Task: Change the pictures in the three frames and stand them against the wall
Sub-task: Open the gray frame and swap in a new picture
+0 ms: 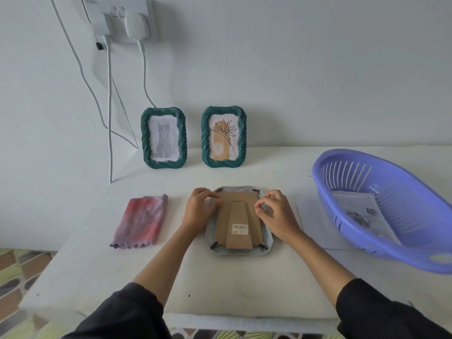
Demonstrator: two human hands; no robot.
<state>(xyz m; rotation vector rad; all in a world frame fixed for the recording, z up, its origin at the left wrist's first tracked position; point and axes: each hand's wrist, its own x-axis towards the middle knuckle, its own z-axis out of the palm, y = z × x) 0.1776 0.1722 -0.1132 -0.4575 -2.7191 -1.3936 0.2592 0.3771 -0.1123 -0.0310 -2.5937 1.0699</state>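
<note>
Pink-purple cloth (140,221) lies left of your hands. The purple basket (403,204) sits right, tilted, with printed sheets (362,214) inside. Neither blocks you. Two green frames stand at the wall: the cat frame (163,138) left, the flower frame (223,137) just beside it. The third frame (265,248) lies face down mid-desk with its brown backing (238,211) up, stand folded flat.

Your left hand (199,211) has its grip curled at the frame's top-left corner. Your right hand (276,214) pinches thumb to forefinger at the backing's right edge; the exact part pinched is unclear.

The desk (220,285) is white and padded, the wall (318,69) pale. The socket (119,18) sits top left, with cables (109,106) hanging. Patterned floor (14,270) shows below.

The barcode sticker (240,228) on the stand is too small to read.
</note>
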